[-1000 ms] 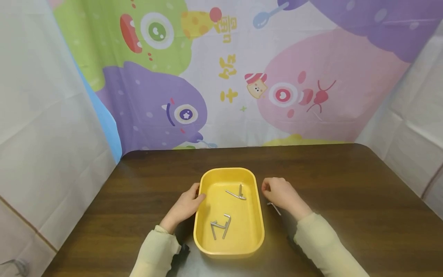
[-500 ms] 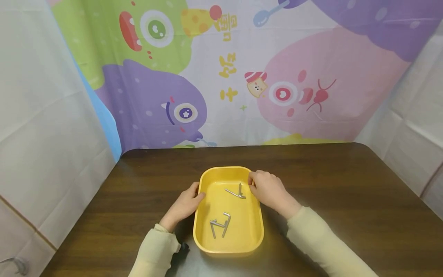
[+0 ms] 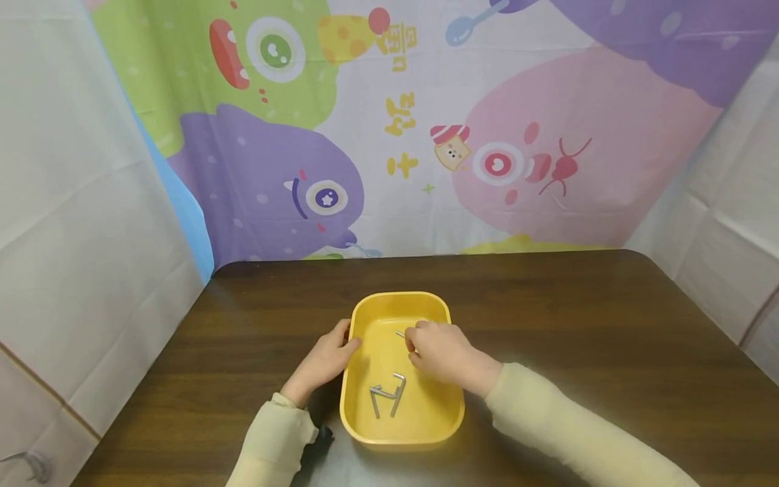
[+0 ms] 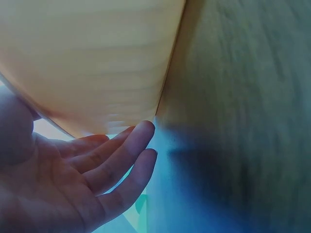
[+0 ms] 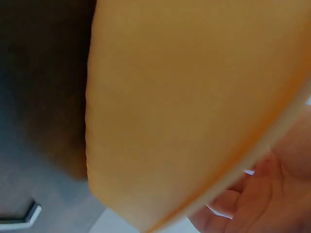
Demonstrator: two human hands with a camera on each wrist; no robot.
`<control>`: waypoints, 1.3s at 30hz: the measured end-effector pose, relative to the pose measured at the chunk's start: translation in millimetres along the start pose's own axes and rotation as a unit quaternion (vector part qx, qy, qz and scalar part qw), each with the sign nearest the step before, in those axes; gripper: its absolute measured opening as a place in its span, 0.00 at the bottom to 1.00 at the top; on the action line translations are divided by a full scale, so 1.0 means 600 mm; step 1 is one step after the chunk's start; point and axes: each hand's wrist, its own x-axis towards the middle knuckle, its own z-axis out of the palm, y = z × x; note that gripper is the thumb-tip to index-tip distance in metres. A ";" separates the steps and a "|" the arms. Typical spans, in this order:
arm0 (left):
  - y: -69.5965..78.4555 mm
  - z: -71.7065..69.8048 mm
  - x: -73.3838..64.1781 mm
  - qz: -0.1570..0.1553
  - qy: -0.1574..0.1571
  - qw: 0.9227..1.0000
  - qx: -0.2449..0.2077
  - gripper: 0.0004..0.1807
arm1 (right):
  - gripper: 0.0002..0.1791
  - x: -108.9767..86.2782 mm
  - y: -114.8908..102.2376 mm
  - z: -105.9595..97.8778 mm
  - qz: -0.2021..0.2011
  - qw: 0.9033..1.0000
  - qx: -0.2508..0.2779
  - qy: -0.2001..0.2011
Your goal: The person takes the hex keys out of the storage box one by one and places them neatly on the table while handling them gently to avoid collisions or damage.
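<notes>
A yellow tray [image 3: 453, 406] stands on the dark table. My left hand [image 3: 325, 358] grips its left side, thumb over the rim and fingers along the outer wall; the left wrist view shows these fingers [image 4: 116, 162] slightly bent. My right hand [image 3: 441, 348] reaches over the right rim, fingers curled low inside the tray. It covers most of the far group of hex keys, leaving one hex key tip [image 3: 399, 334] in sight. I cannot tell whether it holds one. Nearer the front of the tray lie several grey hex keys [image 3: 397, 400].
Outside the tray, another hex key [image 5: 19, 225] lies on the table in the right wrist view, hidden by my right arm in the head view. Behind the wooden table [image 3: 566, 311] hangs a cartoon-printed cloth [image 3: 402, 203]; white panels stand on both sides.
My right hand has moved left from the table beside the tray, over the right rim and into it. My left hand and the tray have hardly moved.
</notes>
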 end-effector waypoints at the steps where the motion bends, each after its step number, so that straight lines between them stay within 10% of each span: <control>1: 0.000 0.000 0.000 0.000 0.000 1.000 0.000 0.21 | 0.06 0.000 -0.003 0.003 -0.007 1.000 -0.007 -0.005; 39: -0.003 0.000 0.000 0.003 -0.006 1.000 -0.014 0.19 | 0.12 -0.003 -0.055 0.061 -0.018 0.995 -0.072 -0.065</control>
